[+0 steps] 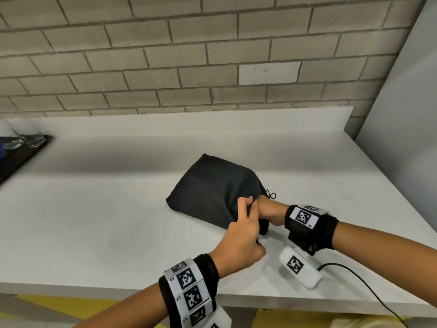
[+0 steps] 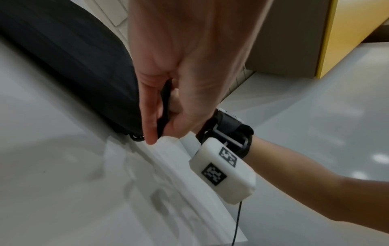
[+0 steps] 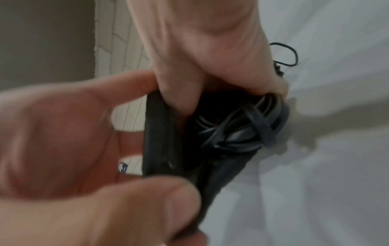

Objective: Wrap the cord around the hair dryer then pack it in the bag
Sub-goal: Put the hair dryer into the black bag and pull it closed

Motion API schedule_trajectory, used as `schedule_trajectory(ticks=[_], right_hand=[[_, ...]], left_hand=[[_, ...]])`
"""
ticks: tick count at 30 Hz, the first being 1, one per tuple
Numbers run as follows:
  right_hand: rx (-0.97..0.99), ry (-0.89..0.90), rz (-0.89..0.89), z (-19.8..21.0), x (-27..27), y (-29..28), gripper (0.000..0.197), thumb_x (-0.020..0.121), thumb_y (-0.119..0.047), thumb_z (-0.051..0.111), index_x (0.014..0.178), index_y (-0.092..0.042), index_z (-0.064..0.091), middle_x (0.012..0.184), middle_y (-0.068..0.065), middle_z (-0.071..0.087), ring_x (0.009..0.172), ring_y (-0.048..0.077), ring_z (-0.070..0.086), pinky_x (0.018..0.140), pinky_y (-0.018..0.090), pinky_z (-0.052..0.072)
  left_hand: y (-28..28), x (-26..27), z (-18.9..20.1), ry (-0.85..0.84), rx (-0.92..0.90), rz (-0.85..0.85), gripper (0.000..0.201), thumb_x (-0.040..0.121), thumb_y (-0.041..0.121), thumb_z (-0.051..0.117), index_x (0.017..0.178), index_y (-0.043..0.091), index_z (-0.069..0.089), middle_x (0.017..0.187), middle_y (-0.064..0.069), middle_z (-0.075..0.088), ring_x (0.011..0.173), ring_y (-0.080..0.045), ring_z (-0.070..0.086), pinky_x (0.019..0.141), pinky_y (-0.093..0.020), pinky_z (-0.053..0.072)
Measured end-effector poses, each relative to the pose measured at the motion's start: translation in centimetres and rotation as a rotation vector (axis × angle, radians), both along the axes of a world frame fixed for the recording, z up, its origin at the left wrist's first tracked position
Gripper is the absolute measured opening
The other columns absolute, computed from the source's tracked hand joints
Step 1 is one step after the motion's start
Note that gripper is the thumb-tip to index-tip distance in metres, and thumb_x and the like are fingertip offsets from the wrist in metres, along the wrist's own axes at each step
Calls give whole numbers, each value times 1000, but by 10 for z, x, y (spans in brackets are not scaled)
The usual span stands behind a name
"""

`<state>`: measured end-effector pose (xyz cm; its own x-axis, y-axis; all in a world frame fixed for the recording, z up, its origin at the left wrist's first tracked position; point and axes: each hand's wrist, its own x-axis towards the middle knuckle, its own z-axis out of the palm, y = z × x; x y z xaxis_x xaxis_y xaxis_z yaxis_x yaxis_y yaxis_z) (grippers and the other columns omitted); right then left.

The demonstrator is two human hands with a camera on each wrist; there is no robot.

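Note:
A bulging black drawstring bag (image 1: 212, 190) lies on the white counter (image 1: 106, 209). The hair dryer is inside it; only its grey coiled cord (image 3: 242, 129) shows through the bag's mouth. My left hand (image 1: 243, 223) pinches the near rim of the mouth (image 2: 165, 103) between thumb and fingers. My right hand (image 1: 269, 211) is at the other side, with its fingers (image 3: 271, 83) curled over the far rim and its thumb inside the opening. Between them the mouth is held apart. The bag's thin drawstring (image 1: 272, 194) loops loose on the counter behind my right hand.
A black tray (image 1: 21, 152) with glassware sits at the counter's far left. A brick wall (image 1: 189, 55) backs the counter and a grey panel (image 1: 402, 114) closes off its right end. A thin black cable (image 1: 354, 278) trails from my right wrist over the front edge.

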<state>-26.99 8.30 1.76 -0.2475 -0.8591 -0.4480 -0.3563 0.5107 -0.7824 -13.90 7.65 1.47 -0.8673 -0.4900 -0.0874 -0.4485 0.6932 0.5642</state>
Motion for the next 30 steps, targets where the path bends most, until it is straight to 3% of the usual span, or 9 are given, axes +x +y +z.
schedule_trajectory(ticks=[5,9,11,13,15,17,24,27,30], right_hand=[[-48,-464,16,2,-9,2,49,92,1,36,53,-18,58,50,-4,58,48,10,57,48,23,45],[-137,-772,-23,-7,-33,15,17,76,1,46,89,-5,56,83,9,59,82,18,53,77,25,44],[-52,-565,188,-17,-43,23,47,79,5,56,123,-8,47,110,12,62,100,21,58,88,28,46],[-50,-102,409,-20,-40,25,66,77,-8,72,132,-18,38,118,6,63,104,13,60,87,24,49],[-143,212,470,-25,-35,22,64,69,-26,81,123,-21,45,105,-2,66,92,9,62,82,25,52],[-189,265,435,-23,-36,20,55,67,-32,82,113,-20,53,99,-3,68,87,10,63,81,29,53],[-273,-324,-3,-4,-49,17,19,86,3,61,104,0,66,97,9,72,87,15,68,76,20,52],[-240,-416,-150,-8,-36,9,22,88,13,45,94,2,63,84,9,66,75,15,65,67,19,55],[-260,-547,-246,2,-24,14,39,93,10,36,67,-10,57,57,-4,59,49,4,58,49,13,47]], left_hand=[[-3,3,0,52,-14,-32,92,78,-1,57,150,13,1,137,4,8,51,-18,46,61,-30,45],[-10,3,-6,67,2,-4,97,78,2,60,151,15,-2,141,-2,10,54,-22,49,61,-26,42],[-14,4,-3,74,25,18,96,80,6,63,151,16,-1,144,-1,10,62,-27,53,67,-32,48],[-17,5,1,88,55,29,97,81,11,66,152,17,-1,144,2,8,64,-26,54,71,-33,51],[-18,6,3,93,60,29,98,81,12,67,152,18,-1,142,6,7,66,-26,56,72,-32,53],[-18,9,2,94,43,26,98,82,14,68,152,19,-1,140,10,6,68,-27,61,72,-33,54],[-6,14,-11,-13,-52,-95,95,80,0,57,151,16,-4,138,4,8,47,-15,40,53,-25,39],[-4,4,-9,5,-6,-114,94,80,1,56,151,16,-4,139,0,10,48,-12,39,55,-19,35],[-3,-10,2,44,65,-150,96,81,3,56,151,20,-7,136,6,9,53,-15,47,62,-22,43]])
